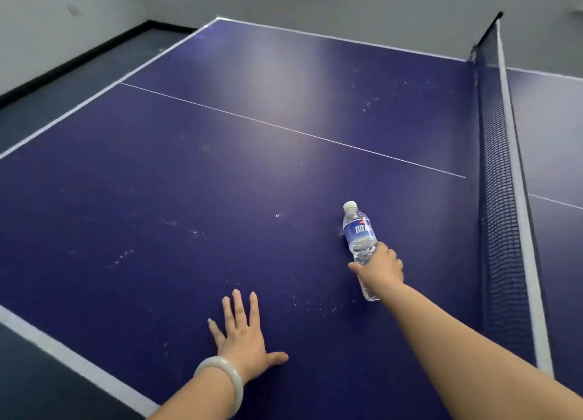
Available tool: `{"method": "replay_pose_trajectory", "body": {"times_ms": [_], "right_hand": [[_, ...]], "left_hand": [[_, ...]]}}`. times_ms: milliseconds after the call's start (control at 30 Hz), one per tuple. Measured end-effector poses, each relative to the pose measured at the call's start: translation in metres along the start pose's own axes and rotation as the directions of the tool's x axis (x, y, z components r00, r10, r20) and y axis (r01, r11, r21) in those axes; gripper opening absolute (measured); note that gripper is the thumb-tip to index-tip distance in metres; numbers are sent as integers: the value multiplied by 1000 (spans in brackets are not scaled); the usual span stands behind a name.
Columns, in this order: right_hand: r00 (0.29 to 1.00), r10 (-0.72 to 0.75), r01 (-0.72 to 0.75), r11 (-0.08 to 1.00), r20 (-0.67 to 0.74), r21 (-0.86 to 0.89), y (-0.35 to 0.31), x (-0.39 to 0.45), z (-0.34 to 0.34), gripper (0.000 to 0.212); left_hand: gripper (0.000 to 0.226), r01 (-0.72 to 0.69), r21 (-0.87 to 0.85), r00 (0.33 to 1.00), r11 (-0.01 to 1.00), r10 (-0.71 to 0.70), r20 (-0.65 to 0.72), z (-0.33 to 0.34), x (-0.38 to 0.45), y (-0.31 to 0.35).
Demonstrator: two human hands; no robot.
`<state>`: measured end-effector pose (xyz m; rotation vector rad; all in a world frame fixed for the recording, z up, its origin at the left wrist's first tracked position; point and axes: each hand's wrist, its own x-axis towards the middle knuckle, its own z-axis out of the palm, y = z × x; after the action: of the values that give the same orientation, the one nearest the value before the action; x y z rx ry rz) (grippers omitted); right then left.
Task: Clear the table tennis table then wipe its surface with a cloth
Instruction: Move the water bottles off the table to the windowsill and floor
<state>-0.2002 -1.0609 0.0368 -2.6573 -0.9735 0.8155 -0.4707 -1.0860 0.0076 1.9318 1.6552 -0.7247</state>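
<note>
Clearing is under way: the right hand [380,266] grips the water bottle [359,239] around its lower body, just beside the net [498,179]. The left hand [243,334] rests flat, fingers spread, on the surface [189,167]. Next, the bottle likely needs lifting away; no cloth is visible.

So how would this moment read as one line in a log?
stage: clearing | right hand: grips bottle | left hand: flat on table | cloth: not seen
</note>
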Motion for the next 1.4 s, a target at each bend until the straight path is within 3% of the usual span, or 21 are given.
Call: {"method": "replay_pose_trajectory", "body": {"times_ms": [200,267,400,600,867,1000,1067,1167,1267,1400], "right_hand": [[979,-50,25,991,-195,-130,9,-6,21,69],[977,-55,31,992,-204,-121,10,-9,22,63],[990,51,-29,987,-133,158,15,-19,22,54],[982,131,-28,806,-133,591,28,-64,29,49],[924,329,-63,635,-196,770,38,-171,45,56],[874,402,-28,601,-273,798,41,-229,35,56],[832,455,4,566,-317,824,46,-256,26,54],[768,519,74,510,-375,857,58,-302,8,50],[708,550,144,501,-443,853,76,-347,-12,47],[597,617,215,493,-513,843,108,-407,-33,46]], "left_hand": [[134,17,11,997,1000,-18,72,4,8,0],[134,24,9,996,1000,-24,88,5,9,0],[135,29,-13,991,1000,-27,130,3,11,1],[137,50,-1,987,999,-49,156,-2,12,6],[135,-83,-17,994,996,84,72,-2,6,-5],[110,-190,-17,981,982,190,29,-17,-5,-10],[84,-349,26,937,937,349,-13,-28,-16,-6],[60,-573,33,819,819,574,-22,-40,-45,17],[47,-756,-30,653,654,757,23,-42,-98,52],[31,-895,-13,445,445,895,29,-27,-183,100]]}}
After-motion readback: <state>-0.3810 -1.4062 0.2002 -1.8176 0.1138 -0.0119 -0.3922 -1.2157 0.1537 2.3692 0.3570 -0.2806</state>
